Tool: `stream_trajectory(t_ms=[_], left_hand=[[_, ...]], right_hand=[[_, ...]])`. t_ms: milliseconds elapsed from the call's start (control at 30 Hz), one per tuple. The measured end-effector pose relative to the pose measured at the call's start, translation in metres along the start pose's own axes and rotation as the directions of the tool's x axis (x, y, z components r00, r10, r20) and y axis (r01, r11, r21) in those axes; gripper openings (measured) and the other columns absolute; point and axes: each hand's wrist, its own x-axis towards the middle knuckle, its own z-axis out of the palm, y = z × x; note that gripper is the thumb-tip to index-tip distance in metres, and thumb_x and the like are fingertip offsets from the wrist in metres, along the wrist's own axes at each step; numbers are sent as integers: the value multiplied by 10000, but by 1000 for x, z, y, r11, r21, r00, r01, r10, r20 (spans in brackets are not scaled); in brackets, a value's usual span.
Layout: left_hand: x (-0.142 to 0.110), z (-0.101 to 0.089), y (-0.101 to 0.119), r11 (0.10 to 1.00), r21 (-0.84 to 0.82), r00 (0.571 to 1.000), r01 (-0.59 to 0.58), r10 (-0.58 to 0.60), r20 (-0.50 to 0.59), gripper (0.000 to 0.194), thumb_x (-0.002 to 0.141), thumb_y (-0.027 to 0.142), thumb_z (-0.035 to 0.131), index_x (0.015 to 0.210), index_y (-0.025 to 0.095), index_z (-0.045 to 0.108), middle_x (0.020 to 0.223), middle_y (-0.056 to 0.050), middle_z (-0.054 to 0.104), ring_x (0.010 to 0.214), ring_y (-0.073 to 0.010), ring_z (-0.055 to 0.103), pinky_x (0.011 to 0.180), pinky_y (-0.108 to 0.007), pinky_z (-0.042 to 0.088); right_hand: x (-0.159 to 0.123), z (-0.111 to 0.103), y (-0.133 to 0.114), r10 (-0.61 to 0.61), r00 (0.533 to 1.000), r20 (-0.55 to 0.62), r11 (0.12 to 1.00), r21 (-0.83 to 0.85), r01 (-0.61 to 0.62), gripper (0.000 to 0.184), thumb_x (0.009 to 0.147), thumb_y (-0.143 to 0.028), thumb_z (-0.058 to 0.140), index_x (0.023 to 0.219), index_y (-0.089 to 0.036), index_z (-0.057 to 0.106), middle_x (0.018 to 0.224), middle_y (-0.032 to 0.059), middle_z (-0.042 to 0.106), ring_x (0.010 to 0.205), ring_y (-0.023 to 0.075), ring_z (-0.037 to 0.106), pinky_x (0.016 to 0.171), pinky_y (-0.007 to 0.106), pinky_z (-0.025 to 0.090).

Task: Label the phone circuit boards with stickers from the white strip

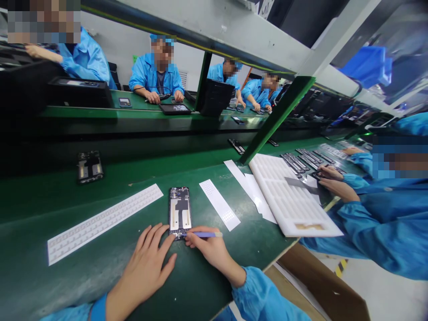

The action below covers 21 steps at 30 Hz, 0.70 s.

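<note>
An opened phone [181, 209] lies on the green workbench [110, 249], its inner parts exposed and its long side pointing away from me. My right hand [210, 249] is closed on a slim purple-blue tweezers-like tool [202, 234], whose tip is at the phone's near end. Fingers spread, my left hand [147, 254] rests on the bench, with the index fingertip at the phone's lower left corner. To the left lies a long white sticker sheet [105, 223] with rows of small labels. A shorter white sticker sheet [220, 205] lies right of the phone.
Another opened phone [90, 167] lies at the back left. A white foam tray [290, 196] and paper strips [245, 185] sit to the right, by a green post [277, 120]. A co-worker in blue [384, 214] handles parts at the far right. Several people work across the bench.
</note>
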Motion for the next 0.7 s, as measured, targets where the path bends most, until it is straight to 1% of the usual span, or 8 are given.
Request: stream_trajectory(t_ms=[100,200,467,567,633,700], left_hand=[[1,0,0,1000,-6,1000,3,-3,0,359,885,344,547,1222,224,578,1285,-98,548,1226,-288,487,1076,-499,342],[1,0,0,1000,-11,1000,4,-4,2,360,884,345,548,1222,223,578,1282,-98,547,1227,-288,487,1076,-499,345],[1,1,-1,999,-33,1000,15,-15,14,353,895,357,534,1223,235,582,1289,-93,546,1232,-290,487,1083,-511,347],[0,1,-2,999,-37,999,26,-25,23,370,899,367,527,1241,234,578,1296,-93,545,1236,-290,483,1089,-505,345],[0,1,-2,999,-31,999,35,-35,29,415,902,370,523,1296,239,548,1311,-93,537,1244,-291,474,1090,-502,343],[0,1,-2,999,-24,999,34,-33,40,461,903,366,523,1352,265,511,1324,-87,525,1255,-294,462,1084,-503,348]], right_hand=[[2,0,-5,28,1000,9,1000,8,-28,247,757,-415,774,815,-175,777,669,49,739,610,191,704,592,265,571],[4,-2,-5,42,999,30,999,13,-42,275,754,-426,775,840,-165,776,683,54,744,623,192,711,605,268,576],[9,-9,-1,39,990,134,998,48,-46,334,745,-447,788,889,-146,767,760,69,754,677,204,729,641,284,593],[8,-6,-1,52,996,74,995,77,-58,362,726,-465,798,880,-141,756,717,63,745,649,200,724,621,280,592],[7,-4,-2,61,998,15,993,100,-62,381,707,-481,807,865,-140,747,696,61,741,629,196,718,614,281,593],[7,-3,-2,72,997,-14,990,119,-70,395,685,-492,819,848,-141,740,690,61,740,618,196,715,614,284,596]])
